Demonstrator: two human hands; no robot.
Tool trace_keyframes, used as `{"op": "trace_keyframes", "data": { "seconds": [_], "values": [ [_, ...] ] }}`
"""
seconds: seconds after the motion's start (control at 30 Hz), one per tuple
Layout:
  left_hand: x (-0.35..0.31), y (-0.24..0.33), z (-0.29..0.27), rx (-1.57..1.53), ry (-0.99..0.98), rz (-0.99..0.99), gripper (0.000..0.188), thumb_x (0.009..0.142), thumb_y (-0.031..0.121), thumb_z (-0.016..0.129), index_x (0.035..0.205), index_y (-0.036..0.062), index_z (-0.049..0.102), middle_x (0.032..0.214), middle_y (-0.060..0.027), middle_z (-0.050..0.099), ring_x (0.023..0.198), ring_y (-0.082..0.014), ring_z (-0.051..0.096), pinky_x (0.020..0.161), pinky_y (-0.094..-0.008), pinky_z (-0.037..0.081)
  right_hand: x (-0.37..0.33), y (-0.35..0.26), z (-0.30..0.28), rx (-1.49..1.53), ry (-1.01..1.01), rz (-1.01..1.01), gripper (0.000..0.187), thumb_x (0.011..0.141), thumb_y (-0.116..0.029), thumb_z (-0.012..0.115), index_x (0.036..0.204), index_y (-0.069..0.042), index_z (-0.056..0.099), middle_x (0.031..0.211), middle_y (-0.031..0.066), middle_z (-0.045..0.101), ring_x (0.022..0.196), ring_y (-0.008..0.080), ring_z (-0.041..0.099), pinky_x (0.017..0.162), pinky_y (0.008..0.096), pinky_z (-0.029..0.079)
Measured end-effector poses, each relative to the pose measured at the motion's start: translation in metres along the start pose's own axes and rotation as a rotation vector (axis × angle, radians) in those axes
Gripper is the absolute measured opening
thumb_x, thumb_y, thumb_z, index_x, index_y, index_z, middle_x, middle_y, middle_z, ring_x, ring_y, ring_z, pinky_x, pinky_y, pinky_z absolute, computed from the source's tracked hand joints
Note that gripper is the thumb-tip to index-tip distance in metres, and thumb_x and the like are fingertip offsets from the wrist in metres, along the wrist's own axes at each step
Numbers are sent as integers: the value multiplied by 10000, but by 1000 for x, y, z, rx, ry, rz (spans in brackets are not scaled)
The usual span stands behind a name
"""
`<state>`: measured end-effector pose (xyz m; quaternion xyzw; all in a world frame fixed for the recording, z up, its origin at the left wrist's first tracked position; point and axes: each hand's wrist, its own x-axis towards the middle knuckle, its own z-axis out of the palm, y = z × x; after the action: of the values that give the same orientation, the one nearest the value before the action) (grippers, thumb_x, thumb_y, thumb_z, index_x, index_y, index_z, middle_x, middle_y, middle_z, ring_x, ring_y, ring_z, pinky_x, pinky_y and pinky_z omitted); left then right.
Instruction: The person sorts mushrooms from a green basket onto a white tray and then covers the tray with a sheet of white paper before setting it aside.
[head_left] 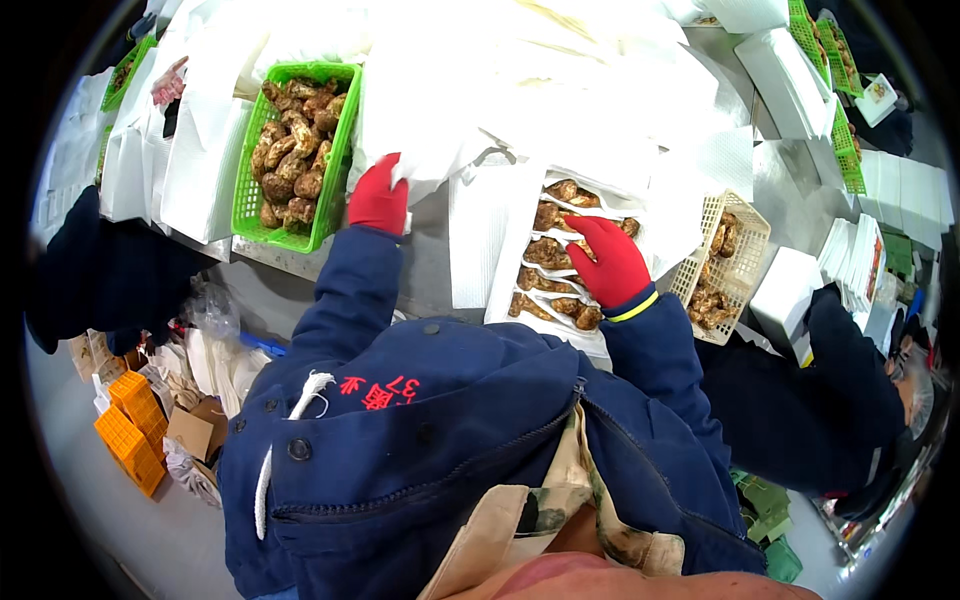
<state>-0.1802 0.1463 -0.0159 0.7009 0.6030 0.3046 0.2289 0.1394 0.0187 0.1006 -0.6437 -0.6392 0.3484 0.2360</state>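
My left hand (pixel 378 198), in a red glove, is at the table's near edge beside the green basket (pixel 346 130) of brown mushrooms (pixel 292 155). Its finger and thumb close on the edge of a thin white paper sheet (pixel 428 168). Over the right side of a white tray (pixel 507 285) hovers my right hand (pixel 612 265), also red-gloved, with finger and thumb apart and nothing seen between them. Inside that tray, several mushrooms (pixel 547 252) lie in rows divided by white strips. Whether my right fingertips touch a mushroom, I cannot tell.
Right of the tray stands a cream basket (pixel 757 245) with a few mushrooms. White paper (pixel 590 90) covers the far table. People in dark clothing (pixel 120 270) stand close on both sides. Orange crates (pixel 130 445) sit on the floor at left.
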Motion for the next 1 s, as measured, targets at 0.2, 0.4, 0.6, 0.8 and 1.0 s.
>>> {"op": "trace_keyframes", "data": {
  "seconds": [0.2,0.4,0.6,0.8,1.0],
  "values": [
    [42,76,-25,-213,-258,2,265,847,249,665,877,-1,582,770,-186,621,716,-320,621,625,-374,478,24,-47,34,340,-173,-5,645,770,-114,753,1351,-69,477,1279,116,544,1153,219,550,940,342,446],
    [72,126,8,-769,-394,-53,329,838,182,692,1079,-9,575,846,-114,571,743,-217,574,641,-310,458,62,-51,85,476,145,13,909,760,-230,797,1470,-41,263,1345,155,491,1210,256,506,960,346,443],
    [72,148,-3,-1127,-549,46,445,908,119,607,1304,-8,451,1090,-113,603,1008,-178,583,893,-302,470,111,-17,55,1092,435,180,287,939,-199,570,1185,-53,588,1014,61,644,894,178,616,825,313,502],
    [47,87,-43,-754,-186,-16,430,896,70,613,1295,5,468,1170,-129,578,1079,-209,566,944,-328,453,129,-57,31,1124,632,104,164,940,-234,561,912,-77,598,764,-9,554,685,116,523,661,266,453],
    [2,74,-58,-1197,-780,-367,622,962,352,534,1435,20,304,1309,-176,506,1136,-249,546,922,-367,474,119,-107,-11,849,860,-10,182,959,-235,524,967,-62,581,790,12,586,696,118,545,604,240,428]
  ]
}}
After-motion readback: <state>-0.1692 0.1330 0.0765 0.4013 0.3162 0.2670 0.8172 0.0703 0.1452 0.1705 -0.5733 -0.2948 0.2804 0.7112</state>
